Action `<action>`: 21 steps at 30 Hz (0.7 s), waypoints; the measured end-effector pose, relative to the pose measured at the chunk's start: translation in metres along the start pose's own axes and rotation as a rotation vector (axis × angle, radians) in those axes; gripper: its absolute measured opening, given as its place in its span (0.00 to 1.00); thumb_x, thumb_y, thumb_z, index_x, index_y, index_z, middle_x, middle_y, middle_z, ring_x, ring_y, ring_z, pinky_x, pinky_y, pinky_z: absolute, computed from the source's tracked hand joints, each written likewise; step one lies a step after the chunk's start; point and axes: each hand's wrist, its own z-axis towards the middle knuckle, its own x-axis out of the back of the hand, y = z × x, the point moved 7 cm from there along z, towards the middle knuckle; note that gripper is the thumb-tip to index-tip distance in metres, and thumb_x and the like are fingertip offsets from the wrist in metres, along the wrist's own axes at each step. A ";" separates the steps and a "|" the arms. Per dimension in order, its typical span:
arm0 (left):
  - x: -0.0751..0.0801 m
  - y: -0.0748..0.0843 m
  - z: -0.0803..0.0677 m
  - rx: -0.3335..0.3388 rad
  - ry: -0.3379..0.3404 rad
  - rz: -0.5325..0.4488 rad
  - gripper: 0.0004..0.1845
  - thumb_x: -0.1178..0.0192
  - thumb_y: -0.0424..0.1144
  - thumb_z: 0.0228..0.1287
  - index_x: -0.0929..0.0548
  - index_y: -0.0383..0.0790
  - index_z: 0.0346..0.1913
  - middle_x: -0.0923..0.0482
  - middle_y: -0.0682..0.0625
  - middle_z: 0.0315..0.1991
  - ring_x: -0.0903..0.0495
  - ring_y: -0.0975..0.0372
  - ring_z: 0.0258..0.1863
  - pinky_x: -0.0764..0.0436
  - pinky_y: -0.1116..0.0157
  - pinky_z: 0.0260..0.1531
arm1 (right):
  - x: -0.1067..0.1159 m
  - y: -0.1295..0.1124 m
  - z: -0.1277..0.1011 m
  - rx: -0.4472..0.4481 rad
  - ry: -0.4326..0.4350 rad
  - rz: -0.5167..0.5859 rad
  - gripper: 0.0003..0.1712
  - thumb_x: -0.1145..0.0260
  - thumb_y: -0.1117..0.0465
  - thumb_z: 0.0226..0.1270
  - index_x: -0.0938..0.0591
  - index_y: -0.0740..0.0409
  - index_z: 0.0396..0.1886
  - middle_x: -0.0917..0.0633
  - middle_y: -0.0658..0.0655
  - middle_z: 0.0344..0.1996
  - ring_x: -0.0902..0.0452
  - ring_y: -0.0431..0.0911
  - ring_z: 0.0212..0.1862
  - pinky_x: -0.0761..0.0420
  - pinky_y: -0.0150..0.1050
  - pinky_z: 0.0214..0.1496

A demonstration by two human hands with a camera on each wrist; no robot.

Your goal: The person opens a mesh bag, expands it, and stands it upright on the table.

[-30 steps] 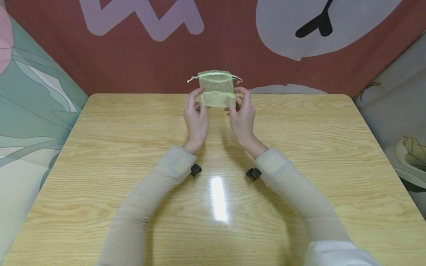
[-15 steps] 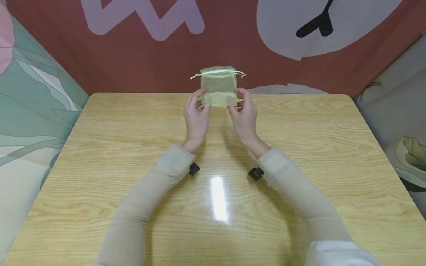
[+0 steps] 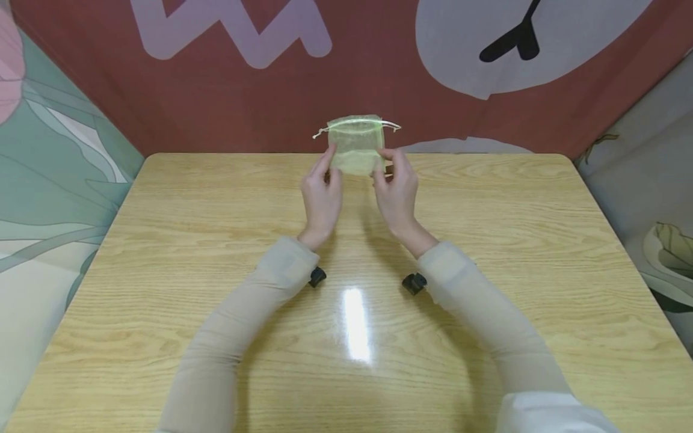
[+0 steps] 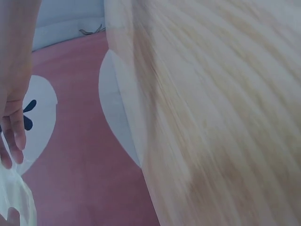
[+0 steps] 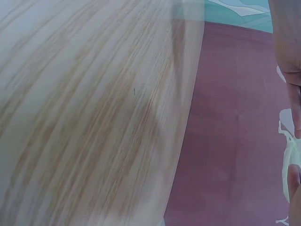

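- While the left hand (image 3: pixel 322 195) pinches the lower left of a sheer green drawstring bag (image 3: pixel 356 141), the right hand (image 3: pixel 397 189) pinches its lower right
- The bag is between them, near the far edge of the wooden table (image 3: pixel 541 240)

Passage is free outside the left grip (image 3: pixel 320 198) and right grip (image 3: pixel 397 193); a sheer yellow-green drawstring pouch (image 3: pixel 356 144) spans between them, a red printed backdrop (image 3: pixel 233 102) beyond.

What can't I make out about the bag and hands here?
Head view: some fingers of the left hand and right hand, hidden behind the hands themselves.
Left wrist view: part of the green bag, cut off by the left edge.
Right wrist view: part of the bag, beyond the right edge.
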 end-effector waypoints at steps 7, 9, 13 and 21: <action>0.002 -0.002 0.002 0.035 0.069 -0.090 0.19 0.51 0.20 0.61 0.19 0.30 0.53 0.18 0.39 0.52 0.23 0.56 0.23 0.30 0.81 0.25 | 0.000 0.003 0.000 -0.044 0.018 0.072 0.09 0.44 0.70 0.65 0.22 0.73 0.41 0.17 0.69 0.35 0.19 0.56 0.24 0.26 0.16 0.23; 0.003 -0.002 0.002 0.036 0.079 -0.122 0.19 0.51 0.20 0.61 0.19 0.29 0.53 0.19 0.39 0.54 0.19 0.54 0.27 0.27 0.82 0.27 | 0.000 0.006 0.001 -0.076 0.028 0.092 0.09 0.43 0.70 0.64 0.22 0.73 0.40 0.17 0.68 0.32 0.19 0.56 0.23 0.26 0.17 0.21; 0.004 -0.001 0.001 0.019 0.088 -0.141 0.20 0.51 0.20 0.61 0.20 0.31 0.55 0.20 0.40 0.56 0.20 0.56 0.27 0.29 0.82 0.26 | -0.001 0.012 0.002 -0.148 0.056 0.130 0.08 0.42 0.70 0.64 0.25 0.73 0.40 0.19 0.65 0.29 0.20 0.58 0.24 0.26 0.20 0.20; 0.003 0.001 0.001 -0.009 0.086 -0.100 0.20 0.52 0.23 0.64 0.22 0.32 0.58 0.23 0.41 0.59 0.23 0.61 0.30 0.34 0.82 0.23 | -0.001 0.013 0.002 -0.172 0.059 0.160 0.12 0.42 0.67 0.68 0.26 0.71 0.47 0.13 0.66 0.38 0.15 0.57 0.30 0.16 0.29 0.29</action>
